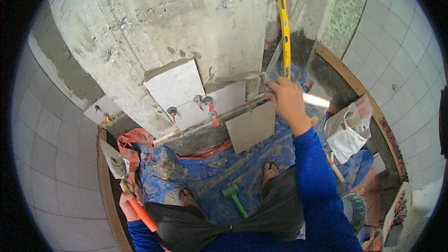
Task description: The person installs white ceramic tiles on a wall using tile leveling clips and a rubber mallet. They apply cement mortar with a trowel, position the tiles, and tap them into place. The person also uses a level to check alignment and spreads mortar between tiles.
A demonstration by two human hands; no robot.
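Note:
My left hand (132, 200) is closed round the orange handle of a trowel (113, 161). Grey mortar smears its pointed blade, which tips up beside the left wall. My right hand (287, 102) reaches forward with curled fingers, near the right end of the low row of white tiles (228, 98). I cannot make out what, if anything, those fingers hold. A shiny pale strip (316, 100) shows beside that hand. Behind it, the lower end of a yellow spirit level (283, 28) comes down; whether they touch is unclear. Below, a tile with a ribbed back (252, 128) leans against the wall base.
Red-tipped pipe fittings (211, 107) stick out of the white tiles. A green mallet (235, 200) lies on the blue tarp (214, 172) between my feet. At right stand a white bag (347, 133) and a bucket (354, 212). Tiled walls (56, 158) close in both sides.

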